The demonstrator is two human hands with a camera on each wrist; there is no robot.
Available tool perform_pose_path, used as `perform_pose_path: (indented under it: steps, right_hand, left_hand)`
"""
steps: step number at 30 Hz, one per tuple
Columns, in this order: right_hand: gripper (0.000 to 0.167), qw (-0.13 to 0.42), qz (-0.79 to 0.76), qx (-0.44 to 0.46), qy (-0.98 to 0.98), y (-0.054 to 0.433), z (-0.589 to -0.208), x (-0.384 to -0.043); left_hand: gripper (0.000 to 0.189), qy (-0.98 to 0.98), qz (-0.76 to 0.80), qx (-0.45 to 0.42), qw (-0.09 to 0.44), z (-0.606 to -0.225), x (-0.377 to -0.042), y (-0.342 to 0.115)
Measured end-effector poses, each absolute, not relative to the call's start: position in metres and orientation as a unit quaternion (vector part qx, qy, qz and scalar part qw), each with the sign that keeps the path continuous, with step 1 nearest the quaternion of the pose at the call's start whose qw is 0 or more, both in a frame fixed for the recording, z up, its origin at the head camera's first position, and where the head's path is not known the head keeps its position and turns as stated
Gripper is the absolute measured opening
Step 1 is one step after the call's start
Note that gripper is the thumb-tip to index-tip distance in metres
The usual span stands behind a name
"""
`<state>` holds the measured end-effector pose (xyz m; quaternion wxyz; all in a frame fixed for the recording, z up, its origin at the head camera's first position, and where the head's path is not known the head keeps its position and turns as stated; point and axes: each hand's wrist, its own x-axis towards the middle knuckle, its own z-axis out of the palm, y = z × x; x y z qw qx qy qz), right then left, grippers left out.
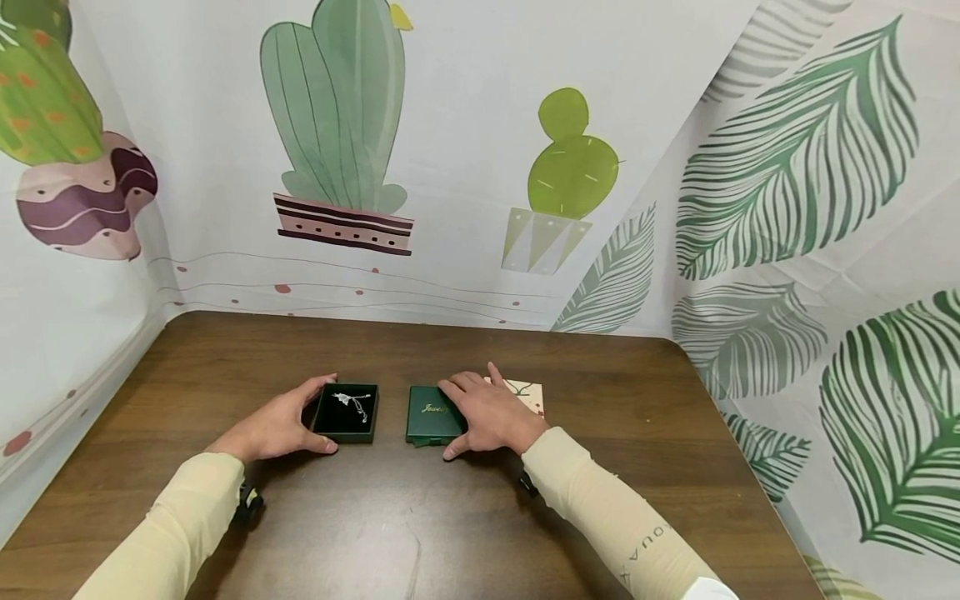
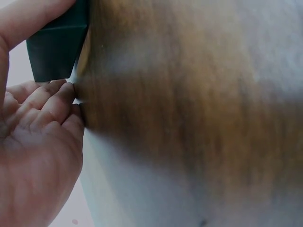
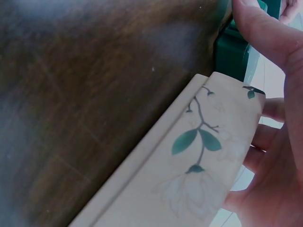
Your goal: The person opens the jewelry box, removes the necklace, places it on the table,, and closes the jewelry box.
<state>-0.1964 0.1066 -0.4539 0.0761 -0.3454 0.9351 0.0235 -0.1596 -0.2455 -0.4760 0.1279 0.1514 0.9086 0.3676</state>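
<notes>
A dark green jewelry box [image 1: 321,427] without its lid stands on the table, a silver chain with a pendant [image 1: 351,403] on its black lining. My left hand [image 1: 272,427] holds this box from its left side, thumb at the near corner and fingers at the far corner. To the right lies a green lid [image 1: 424,415] with gold lettering and a ribbon at its near edge. My right hand [image 1: 491,412] grips the lid's far and near edges between fingers and thumb. A cream box with a flower print [image 3: 199,151] sits under the right palm, partly hidden.
The brown wooden table [image 1: 360,517] has rounded far corners. Behind it hangs a white cloth [image 1: 465,167] printed with cacti, and leaf-printed cloth [image 1: 795,183] covers the right side. A small gap separates the jewelry box from the lid.
</notes>
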Motion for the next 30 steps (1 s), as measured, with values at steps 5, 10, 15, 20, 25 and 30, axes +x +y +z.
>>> perform_pose_path:
  steps: [5, 10, 15, 20, 25, 30]
  right_hand:
    - [0.112, 0.072, 0.02, -0.353, 0.933, 0.108, -0.452, -0.196]
    - [0.112, 0.067, 0.019, -0.358, 0.931, 0.11, -0.451, -0.195]
    - [0.112, 0.067, 0.016, -0.36, 0.93, 0.113, -0.449, -0.194]
    - [0.112, 0.066, 0.009, -0.36, 0.931, 0.116, -0.448, -0.192]
    - [0.113, 0.066, 0.007, -0.358, 0.931, 0.118, -0.447, -0.191]
    - [0.112, 0.071, 0.006, -0.355, 0.932, 0.118, -0.446, -0.188]
  left_hand:
    - [0.114, 0.91, 0.365, 0.151, 0.13, -0.475, -0.159, -0.245]
    - [0.115, 0.913, 0.357, 0.151, 0.128, -0.474, -0.159, -0.245]
    - [0.117, 0.917, 0.349, 0.149, 0.126, -0.475, -0.158, -0.245]
    - [0.118, 0.915, 0.356, 0.149, 0.119, -0.473, -0.157, -0.242]
    - [0.119, 0.91, 0.372, 0.149, 0.108, -0.475, -0.156, -0.241]
    - [0.117, 0.914, 0.363, 0.143, 0.108, -0.477, -0.154, -0.241]
